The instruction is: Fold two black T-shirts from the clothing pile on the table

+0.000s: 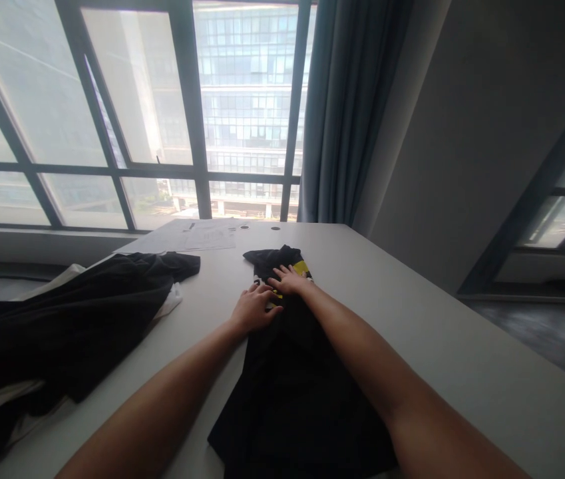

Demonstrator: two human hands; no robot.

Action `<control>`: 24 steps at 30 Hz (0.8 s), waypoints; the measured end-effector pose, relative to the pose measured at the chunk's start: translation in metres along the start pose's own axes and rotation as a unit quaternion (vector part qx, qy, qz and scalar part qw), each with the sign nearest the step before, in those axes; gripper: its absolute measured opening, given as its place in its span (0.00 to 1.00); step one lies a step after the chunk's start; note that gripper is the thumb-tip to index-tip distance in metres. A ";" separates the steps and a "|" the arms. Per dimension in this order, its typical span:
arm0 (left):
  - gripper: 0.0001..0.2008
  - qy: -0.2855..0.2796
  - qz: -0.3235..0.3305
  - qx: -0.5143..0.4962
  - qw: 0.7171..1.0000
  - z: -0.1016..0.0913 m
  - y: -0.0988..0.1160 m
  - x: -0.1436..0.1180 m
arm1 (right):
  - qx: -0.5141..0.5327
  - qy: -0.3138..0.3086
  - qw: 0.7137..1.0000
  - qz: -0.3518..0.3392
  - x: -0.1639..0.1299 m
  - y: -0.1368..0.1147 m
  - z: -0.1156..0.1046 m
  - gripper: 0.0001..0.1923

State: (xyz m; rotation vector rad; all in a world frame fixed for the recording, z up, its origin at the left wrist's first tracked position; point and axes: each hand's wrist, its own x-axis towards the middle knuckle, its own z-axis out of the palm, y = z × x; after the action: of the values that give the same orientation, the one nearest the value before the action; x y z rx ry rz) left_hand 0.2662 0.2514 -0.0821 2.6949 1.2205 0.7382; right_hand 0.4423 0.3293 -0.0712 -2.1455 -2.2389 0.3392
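A black garment with yellow and white patches near its far end lies lengthwise on the white table in front of me. My left hand rests flat on the garment's left edge, fingers spread by the patches. Just beyond it and to the right, my right hand presses on the cloth beside the yellow patch, its fingers stretched out to the left. Both hands touch the fabric without gripping it. Past them, the garment's far end is bunched and uneven.
On the left, a heap of dark clothes with some white cloth hangs over the table's edge. Paper sheets lie at the far left end. Behind the table are windows and a grey-blue curtain; a wall stands to the right.
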 end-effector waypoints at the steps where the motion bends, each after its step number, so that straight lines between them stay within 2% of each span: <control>1: 0.14 0.002 -0.003 -0.005 1.000 0.000 0.000 0.000 | 0.001 -0.001 1.000 0.005 0.002 0.000 0.000 0.38; 13: 0.09 0.046 -0.059 -0.075 0.994 0.000 -0.002 0.004 | -0.005 0.005 0.999 0.042 0.051 0.012 -0.002 0.33; 18: 0.07 0.055 -0.041 -0.135 0.988 -0.001 -0.003 0.004 | -0.016 0.026 0.999 0.017 0.042 0.010 0.000 0.32; 24: 0.07 0.080 -0.063 -0.147 0.984 -0.003 -0.003 0.004 | -0.029 0.039 0.999 -0.008 0.029 0.011 0.001 0.32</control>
State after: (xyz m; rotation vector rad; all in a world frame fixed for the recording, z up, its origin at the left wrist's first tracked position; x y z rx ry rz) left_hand 0.2655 0.2560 -0.0789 2.3365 1.1935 1.0423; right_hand 0.4516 0.3577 -0.0782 -2.1264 -2.2501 0.1881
